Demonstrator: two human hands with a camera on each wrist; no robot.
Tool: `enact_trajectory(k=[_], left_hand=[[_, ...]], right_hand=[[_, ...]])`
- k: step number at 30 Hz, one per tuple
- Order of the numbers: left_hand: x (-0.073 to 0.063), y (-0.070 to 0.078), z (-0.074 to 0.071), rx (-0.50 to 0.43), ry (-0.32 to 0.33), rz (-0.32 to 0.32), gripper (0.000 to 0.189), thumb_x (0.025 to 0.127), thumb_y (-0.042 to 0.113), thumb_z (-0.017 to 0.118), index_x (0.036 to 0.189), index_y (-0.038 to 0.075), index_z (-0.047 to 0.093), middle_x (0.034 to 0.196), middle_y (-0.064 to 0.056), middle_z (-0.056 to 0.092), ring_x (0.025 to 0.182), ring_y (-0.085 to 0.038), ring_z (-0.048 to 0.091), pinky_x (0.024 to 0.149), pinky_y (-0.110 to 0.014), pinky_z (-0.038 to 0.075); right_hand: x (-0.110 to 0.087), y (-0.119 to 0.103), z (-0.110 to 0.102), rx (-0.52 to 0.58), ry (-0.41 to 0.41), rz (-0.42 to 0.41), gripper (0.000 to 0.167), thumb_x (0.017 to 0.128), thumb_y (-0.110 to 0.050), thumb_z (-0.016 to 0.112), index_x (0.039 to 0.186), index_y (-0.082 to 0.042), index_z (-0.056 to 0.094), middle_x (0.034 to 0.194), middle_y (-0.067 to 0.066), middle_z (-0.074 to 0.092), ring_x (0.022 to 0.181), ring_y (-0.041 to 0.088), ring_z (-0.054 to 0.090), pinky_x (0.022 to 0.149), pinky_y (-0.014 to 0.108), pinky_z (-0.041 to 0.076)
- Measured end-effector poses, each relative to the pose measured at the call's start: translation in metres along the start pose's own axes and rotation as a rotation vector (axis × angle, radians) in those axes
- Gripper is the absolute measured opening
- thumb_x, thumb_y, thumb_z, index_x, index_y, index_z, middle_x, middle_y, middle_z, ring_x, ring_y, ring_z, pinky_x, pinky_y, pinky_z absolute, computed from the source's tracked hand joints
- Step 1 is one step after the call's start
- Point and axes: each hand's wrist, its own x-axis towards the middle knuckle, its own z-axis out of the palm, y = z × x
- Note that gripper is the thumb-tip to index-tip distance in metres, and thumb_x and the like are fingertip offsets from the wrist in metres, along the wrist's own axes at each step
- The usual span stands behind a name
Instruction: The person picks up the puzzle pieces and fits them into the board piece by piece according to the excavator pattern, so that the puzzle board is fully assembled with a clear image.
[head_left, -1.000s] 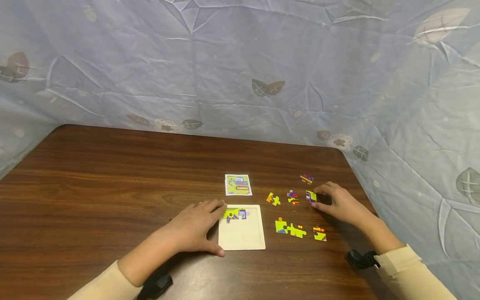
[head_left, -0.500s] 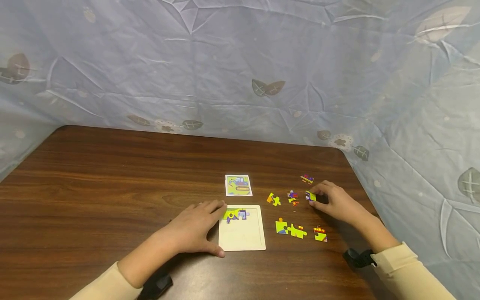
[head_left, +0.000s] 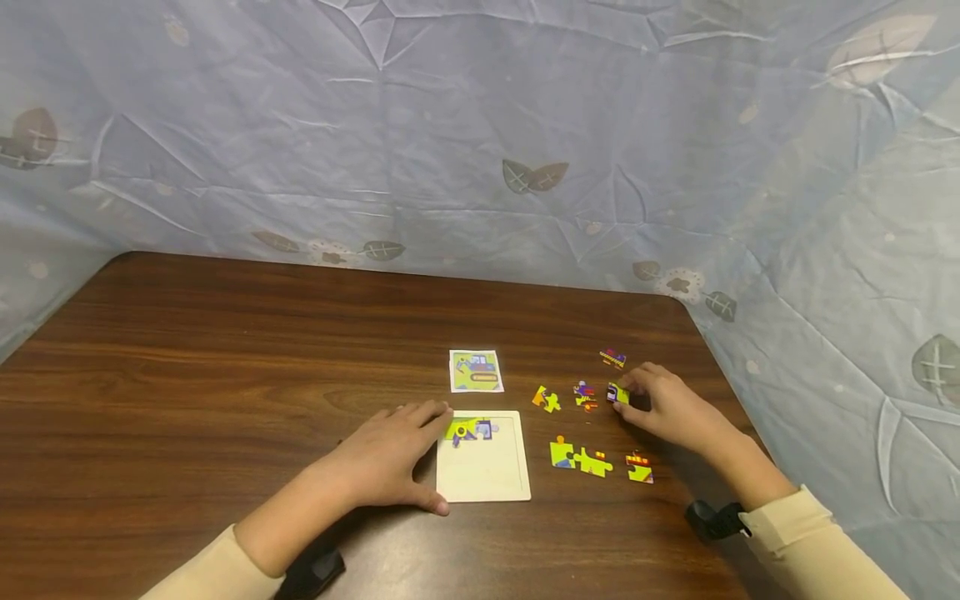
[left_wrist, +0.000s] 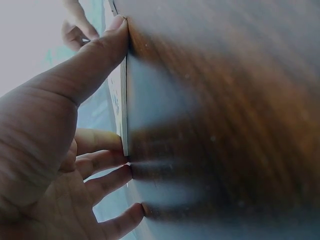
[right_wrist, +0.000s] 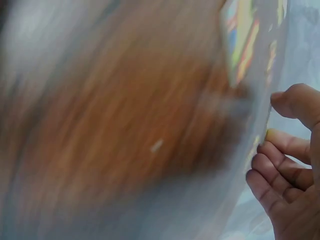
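Note:
My left hand (head_left: 393, 454) lies along the left side of a square cream puzzle tray (head_left: 483, 477), thumb at its near corner and fingers at its far corner. The left wrist view shows this thumb (left_wrist: 102, 55) against the tray's edge. Joined green and purple jigsaw pieces (head_left: 471, 430) sit in the tray's far left part. To the right, my right hand (head_left: 670, 407) holds a green and purple jigsaw piece (head_left: 618, 393) by its right side, low over the table, between thumb and fingers. In the right wrist view, the right hand (right_wrist: 295, 165) has its fingertips at the tabletop.
A picture card (head_left: 477, 372) of a digger lies beyond the tray. Several loose pieces are spread right of the tray, among them an orange and green piece (head_left: 547, 399), a purple-red piece (head_left: 585, 395) and a red and green piece (head_left: 640, 467). A patterned curtain (head_left: 450, 142) hangs behind the table.
My right hand has shifted slightly left, and the piece at its fingertips has turned and slid a little left. My left hand and the tray have stayed put.

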Motion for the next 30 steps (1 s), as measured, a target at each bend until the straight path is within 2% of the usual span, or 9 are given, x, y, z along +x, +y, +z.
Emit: enact_trajectory(k=[5,12,16,22,28,30], left_hand=[[-0.001,-0.001,0.000,-0.005,-0.002,-0.002,0.114,0.075,0.064,0.087,0.161,0.007,0.040,0.169,-0.014,0.037,0.153,-0.047,0.038,0.126,-0.067,0.030],[-0.001,-0.001,-0.001,-0.007,-0.011,-0.003,0.114,0.075,0.065,0.086,0.161,0.007,0.039,0.170,-0.015,0.036,0.154,-0.046,0.037,0.126,-0.067,0.030],[-0.001,0.000,-0.001,-0.010,-0.013,-0.008,0.115,0.074,0.065,0.086,0.162,0.007,0.039,0.170,-0.015,0.036,0.154,-0.047,0.037,0.126,-0.067,0.029],[-0.002,0.000,-0.001,-0.010,-0.007,-0.009,0.114,0.074,0.064,0.086,0.161,0.007,0.040,0.170,-0.015,0.037,0.154,-0.047,0.038,0.126,-0.067,0.030],[-0.002,0.000,-0.001,-0.014,-0.009,-0.009,0.114,0.075,0.064,0.086,0.161,0.007,0.040,0.170,-0.014,0.037,0.154,-0.046,0.038,0.126,-0.067,0.030],[-0.002,0.000,-0.001,-0.015,-0.010,-0.009,0.114,0.075,0.064,0.086,0.161,0.008,0.040,0.170,-0.014,0.037,0.154,-0.046,0.038,0.126,-0.067,0.030]], right_hand=[[0.004,-0.028,-0.002,0.033,0.027,-0.030,0.025,0.095,-0.020,0.076,0.113,-0.003,0.070,0.108,0.010,0.067,0.099,0.025,0.064,0.084,0.046,0.058],[0.009,-0.080,0.007,0.054,-0.042,-0.149,0.029,0.095,-0.023,0.078,0.116,-0.005,0.071,0.112,0.004,0.067,0.102,0.020,0.065,0.084,0.038,0.061],[0.011,-0.102,0.016,0.044,-0.072,-0.202,0.029,0.095,-0.023,0.078,0.117,-0.005,0.072,0.113,0.004,0.067,0.102,0.017,0.064,0.089,0.036,0.061],[0.018,-0.124,0.027,0.056,-0.106,-0.224,0.028,0.096,-0.023,0.076,0.118,-0.006,0.072,0.111,0.003,0.064,0.096,0.013,0.057,0.079,0.026,0.057],[0.021,-0.134,0.036,0.023,-0.100,-0.246,0.032,0.097,-0.026,0.076,0.120,-0.005,0.071,0.115,0.004,0.066,0.100,0.013,0.060,0.083,0.030,0.060],[0.022,-0.136,0.038,0.006,-0.095,-0.256,0.032,0.096,-0.026,0.077,0.121,-0.005,0.071,0.116,0.005,0.066,0.102,0.014,0.061,0.094,0.035,0.061]])
